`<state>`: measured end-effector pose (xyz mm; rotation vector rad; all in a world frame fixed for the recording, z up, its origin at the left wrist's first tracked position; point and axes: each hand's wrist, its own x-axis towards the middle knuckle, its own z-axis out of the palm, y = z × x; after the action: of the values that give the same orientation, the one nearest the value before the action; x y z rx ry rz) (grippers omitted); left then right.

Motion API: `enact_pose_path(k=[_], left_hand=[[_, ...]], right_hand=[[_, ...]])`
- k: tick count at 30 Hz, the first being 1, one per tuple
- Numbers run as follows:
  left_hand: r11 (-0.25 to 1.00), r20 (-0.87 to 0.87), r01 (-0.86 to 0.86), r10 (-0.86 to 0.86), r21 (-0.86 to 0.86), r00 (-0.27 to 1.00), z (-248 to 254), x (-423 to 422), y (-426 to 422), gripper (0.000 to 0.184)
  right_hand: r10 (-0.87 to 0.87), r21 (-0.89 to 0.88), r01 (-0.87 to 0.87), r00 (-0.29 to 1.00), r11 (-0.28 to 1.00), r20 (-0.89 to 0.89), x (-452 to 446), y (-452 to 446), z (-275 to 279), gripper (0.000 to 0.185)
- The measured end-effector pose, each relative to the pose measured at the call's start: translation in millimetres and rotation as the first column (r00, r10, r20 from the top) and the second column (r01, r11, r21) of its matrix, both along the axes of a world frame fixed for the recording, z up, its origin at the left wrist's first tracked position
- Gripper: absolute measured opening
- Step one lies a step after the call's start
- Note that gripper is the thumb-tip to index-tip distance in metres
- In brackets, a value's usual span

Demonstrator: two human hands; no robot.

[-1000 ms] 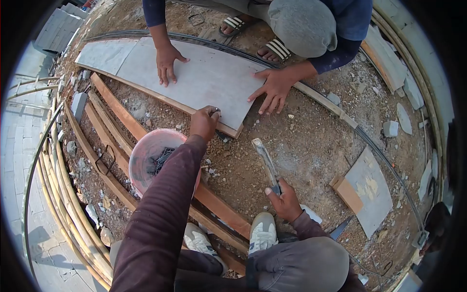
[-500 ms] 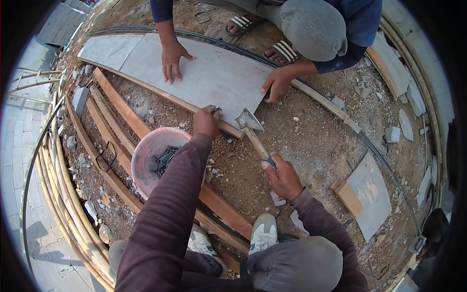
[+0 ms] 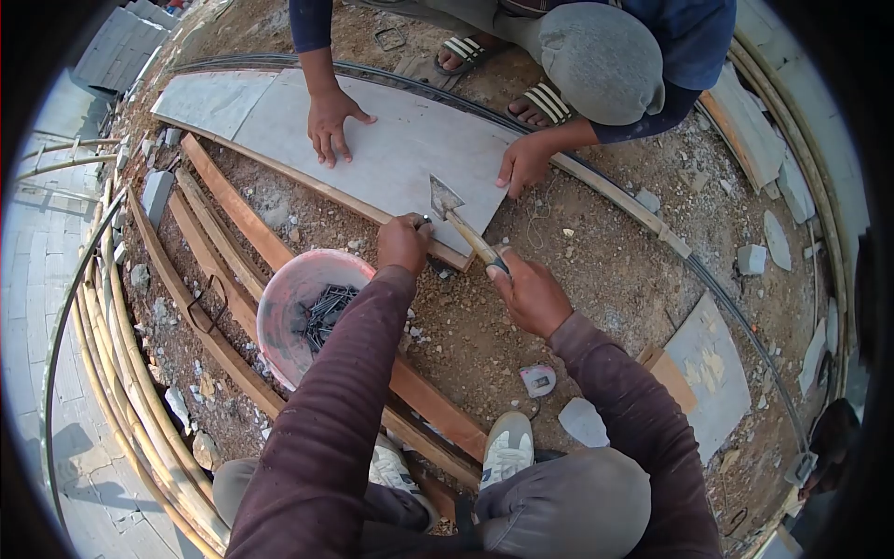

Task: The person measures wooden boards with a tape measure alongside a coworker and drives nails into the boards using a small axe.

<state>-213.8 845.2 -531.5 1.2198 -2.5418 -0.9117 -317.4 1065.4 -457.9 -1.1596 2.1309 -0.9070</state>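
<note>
My left hand (image 3: 404,244) is closed at the near edge of a pale panel (image 3: 391,140), pinching a small nail (image 3: 426,221) over its wooden edge strip (image 3: 345,197). My right hand (image 3: 531,291) grips the wooden handle of a hatchet (image 3: 477,242). Its flat, flared metal head hovers over or rests on the panel, just right of my left hand; which of the two I cannot tell. Under my left forearm stands a pink bucket (image 3: 275,307), with dark nails (image 3: 328,312) inside. Across from me, a co-worker's hand (image 3: 328,126) lies flat on the panel, while the other hand (image 3: 524,166) holds its right end.
Long wooden strips (image 3: 237,200) lie on the dirt at left, beyond them bamboo poles (image 3: 116,373). A pale board offcut (image 3: 712,373) lies at right. Dark rods (image 3: 736,303) run behind the panel and down the right. My shoes (image 3: 507,452) are close to the wood.
My right hand has moved up and left, and the hatchet's head has swung from the panel's corner to over the panel. My left hand stays at the edge with little movement.
</note>
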Motion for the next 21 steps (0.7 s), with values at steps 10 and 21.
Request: enact_pose_path(k=[10, 21], left_hand=[[1.0, 0.048, 0.002, -0.002, 0.02, 0.999, 7.4, -2.4, 2.8, 0.02], [1.0, 0.12, -0.005, 0.007, -0.011, 0.993, 7.3, -1.9, 1.6, 0.019]], right_hand=[[0.031, -0.025, -0.032, 0.998, 0.999, -0.048, 8.0, -19.2, -9.3, 0.028], [0.001, -0.024, -0.003, 0.998, 1.0, -0.069, 9.0, -19.7, -1.1, 0.036]])
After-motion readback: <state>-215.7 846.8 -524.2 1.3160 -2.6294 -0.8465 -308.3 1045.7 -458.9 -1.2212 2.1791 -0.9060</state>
